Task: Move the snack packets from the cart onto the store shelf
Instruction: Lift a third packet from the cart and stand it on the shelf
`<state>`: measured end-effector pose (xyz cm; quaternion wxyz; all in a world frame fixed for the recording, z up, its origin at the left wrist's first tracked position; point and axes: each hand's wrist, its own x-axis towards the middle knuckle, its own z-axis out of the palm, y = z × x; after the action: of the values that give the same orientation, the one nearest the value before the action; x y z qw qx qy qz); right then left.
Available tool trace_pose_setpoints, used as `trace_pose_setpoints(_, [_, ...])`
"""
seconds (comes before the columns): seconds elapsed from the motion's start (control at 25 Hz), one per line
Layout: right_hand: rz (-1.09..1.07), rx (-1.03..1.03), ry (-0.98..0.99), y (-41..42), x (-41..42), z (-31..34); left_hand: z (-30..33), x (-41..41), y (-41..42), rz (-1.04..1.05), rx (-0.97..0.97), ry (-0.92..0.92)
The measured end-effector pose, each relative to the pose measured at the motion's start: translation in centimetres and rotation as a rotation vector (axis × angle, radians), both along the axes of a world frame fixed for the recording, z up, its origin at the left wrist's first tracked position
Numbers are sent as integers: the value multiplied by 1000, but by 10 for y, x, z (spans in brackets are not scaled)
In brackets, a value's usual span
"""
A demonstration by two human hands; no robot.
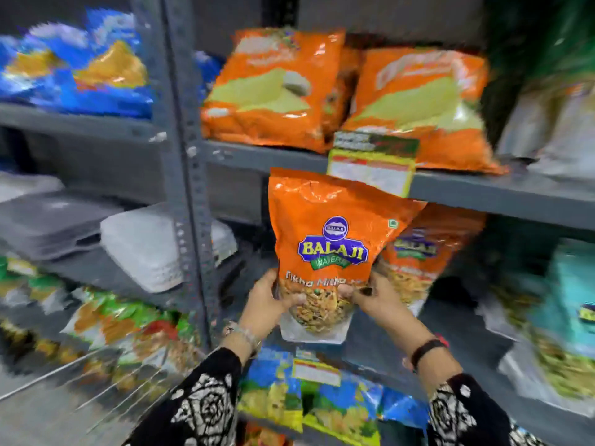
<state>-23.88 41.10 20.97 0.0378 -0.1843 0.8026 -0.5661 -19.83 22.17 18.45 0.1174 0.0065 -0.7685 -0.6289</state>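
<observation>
— Before the grey shelf (483, 194), what do the hands hold?
— The left hand (267, 300) and right hand (380, 300) grip an upright orange packet (328, 246); behind it, another packet (418, 252) stands on the shelf.

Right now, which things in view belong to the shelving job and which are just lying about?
Part of the job:
- orange Balaji packet, held upright by left hand and right hand
- matching packet already standing behind it
- middle shelf
- wire cart, lower left

Just lying about:
- blue packets
- white trays
- teal packet
- price label
</observation>
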Motion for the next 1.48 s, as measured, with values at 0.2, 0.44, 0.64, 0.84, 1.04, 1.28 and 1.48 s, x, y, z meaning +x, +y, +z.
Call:
trace_pose_setpoints(0.2, [-157,-25,43,48,-31,-11,-15,-57,55,-102,58,-61])
trace_pose_setpoints(0.44, [-237,1,-20,44,-54,-65,-54,-88,59,-148,58,-165])
trace_pose_setpoints(0.64, [-293,15,-84,40,-67,-81,-68,-106,58,-178,51,-145])
trace_pose_setpoints(0.84, [-369,-101,-58,35,-39,-92,-69,-85,54,-38,22,-65])
trace_pose_setpoints(1.04, [-454,-19,153,-5,24,-118,-94,-7,-6,139,42,-97])
trace_pose_setpoints(1.28, [192,259,147,-132,72,-149,-156,145,-132,403,-39,-395])
trace_pose_setpoints(1.48, [686,457,50,-258,116,-191,-221,275,-205,669,-20,-682])
